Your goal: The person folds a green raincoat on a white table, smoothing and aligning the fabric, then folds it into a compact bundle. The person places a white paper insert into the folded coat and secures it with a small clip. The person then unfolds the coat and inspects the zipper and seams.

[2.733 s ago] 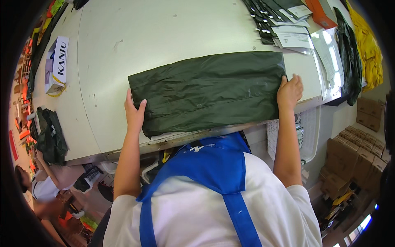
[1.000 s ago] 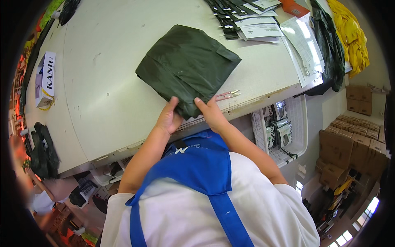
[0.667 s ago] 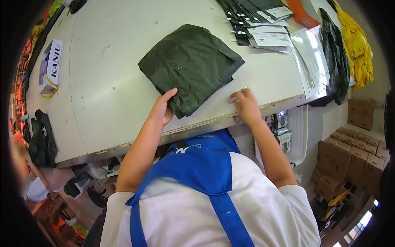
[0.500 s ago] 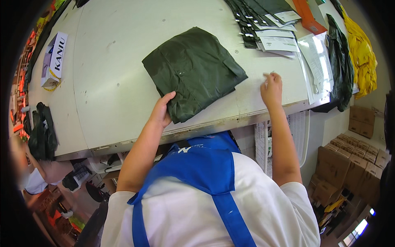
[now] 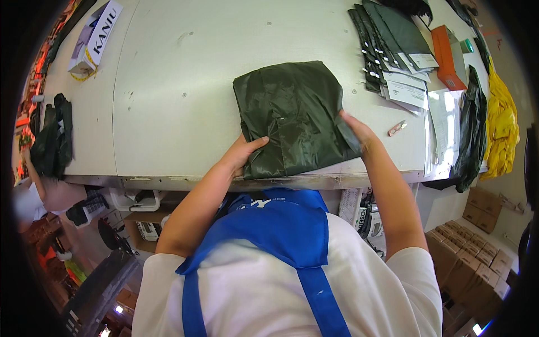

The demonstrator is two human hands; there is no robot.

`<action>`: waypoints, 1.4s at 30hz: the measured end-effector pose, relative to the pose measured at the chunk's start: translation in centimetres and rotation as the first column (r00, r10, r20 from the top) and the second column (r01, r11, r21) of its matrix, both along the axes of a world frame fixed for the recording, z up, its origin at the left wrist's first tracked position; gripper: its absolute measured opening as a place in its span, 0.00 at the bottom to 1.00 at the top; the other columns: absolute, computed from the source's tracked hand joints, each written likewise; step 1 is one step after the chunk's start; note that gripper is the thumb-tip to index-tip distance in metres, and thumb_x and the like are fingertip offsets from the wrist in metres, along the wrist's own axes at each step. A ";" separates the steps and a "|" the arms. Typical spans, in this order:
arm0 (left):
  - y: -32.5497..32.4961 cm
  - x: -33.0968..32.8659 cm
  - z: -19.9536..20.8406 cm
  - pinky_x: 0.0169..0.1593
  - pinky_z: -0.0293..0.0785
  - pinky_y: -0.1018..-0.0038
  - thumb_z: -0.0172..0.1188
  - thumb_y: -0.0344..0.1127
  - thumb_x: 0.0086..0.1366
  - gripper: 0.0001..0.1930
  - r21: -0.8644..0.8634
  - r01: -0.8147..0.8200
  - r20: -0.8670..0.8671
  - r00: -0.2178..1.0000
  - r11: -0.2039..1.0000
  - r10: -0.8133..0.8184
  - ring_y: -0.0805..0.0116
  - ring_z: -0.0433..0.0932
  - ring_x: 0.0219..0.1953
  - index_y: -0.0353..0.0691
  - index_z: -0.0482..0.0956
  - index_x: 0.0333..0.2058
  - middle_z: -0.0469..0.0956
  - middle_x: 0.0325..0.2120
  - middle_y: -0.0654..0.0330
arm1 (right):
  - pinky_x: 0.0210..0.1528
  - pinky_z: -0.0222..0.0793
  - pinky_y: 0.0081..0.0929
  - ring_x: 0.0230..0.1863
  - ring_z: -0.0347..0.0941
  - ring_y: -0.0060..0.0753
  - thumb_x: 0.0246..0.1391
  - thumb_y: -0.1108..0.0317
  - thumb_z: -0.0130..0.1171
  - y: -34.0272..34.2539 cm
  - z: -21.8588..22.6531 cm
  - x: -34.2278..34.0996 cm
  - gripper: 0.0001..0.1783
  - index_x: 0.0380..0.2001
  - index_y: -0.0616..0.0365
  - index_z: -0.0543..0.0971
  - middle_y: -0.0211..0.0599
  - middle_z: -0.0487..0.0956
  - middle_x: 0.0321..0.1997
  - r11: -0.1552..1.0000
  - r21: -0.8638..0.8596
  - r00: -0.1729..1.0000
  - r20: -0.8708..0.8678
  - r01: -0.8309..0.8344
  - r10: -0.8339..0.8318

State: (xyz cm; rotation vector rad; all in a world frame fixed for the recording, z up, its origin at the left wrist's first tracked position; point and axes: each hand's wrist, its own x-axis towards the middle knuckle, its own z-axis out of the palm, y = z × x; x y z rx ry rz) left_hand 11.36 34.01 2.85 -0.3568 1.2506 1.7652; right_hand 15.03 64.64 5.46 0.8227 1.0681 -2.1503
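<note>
A folded dark green garment (image 5: pixel 292 121) of shiny, creased cloth lies on the pale table in front of me. My left hand (image 5: pixel 246 154) grips its near left corner, thumb on top and fingers tucked underneath. At the right edge my right hand (image 5: pixel 357 133) has hold of the cloth; its thumb shows along the side, while the other fingers are partly hidden and slightly blurred. A small pair of thread snips (image 5: pixel 397 128) rests on the table just right of that hand.
Dark green folded pieces with white paper sheets (image 5: pixel 405 92) are stacked at the far right, beside an orange box (image 5: pixel 448 59). Dark and yellow cloth (image 5: pixel 499 112) hangs off the right end. A white box (image 5: pixel 95 39) and a dark bundle (image 5: pixel 53 135) sit left.
My right hand has come from above the bare table to the garment's right edge. The snips now show lying near where it was. The garment has turned to lie squarer to me.
</note>
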 end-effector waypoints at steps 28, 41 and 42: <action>5.5 -3.7 6.3 0.38 0.81 0.68 0.51 0.45 0.68 0.22 0.214 0.798 -0.040 0.583 0.563 -0.811 0.63 0.80 0.41 0.35 0.68 0.54 0.74 0.49 0.55 | 0.49 0.70 0.43 0.49 0.72 0.61 0.33 0.58 0.69 -6.3 4.7 4.0 0.58 0.63 0.72 0.48 0.64 0.74 0.46 0.190 0.899 0.753 0.198 -0.394 0.627; 38.8 -13.3 -6.1 0.42 0.72 0.59 0.65 0.37 0.56 0.19 -0.295 0.146 -0.110 0.977 0.944 -0.185 0.55 0.76 0.40 0.33 0.74 0.44 0.76 0.42 0.50 | 0.53 0.66 0.39 0.52 0.71 0.59 0.33 0.64 0.70 -0.3 4.4 14.9 0.52 0.62 0.61 0.55 0.58 0.76 0.48 0.489 0.862 0.986 0.072 -0.136 0.147; 40.1 -13.8 -7.0 0.36 0.75 0.62 0.66 0.37 0.54 0.19 -0.370 0.148 -0.187 0.955 0.917 -0.230 0.55 0.79 0.35 0.33 0.75 0.42 0.78 0.38 0.49 | 0.53 0.66 0.39 0.52 0.71 0.59 0.33 0.64 0.70 -0.2 4.3 15.3 0.52 0.62 0.61 0.55 0.58 0.76 0.48 0.475 0.874 0.990 0.040 -0.102 0.138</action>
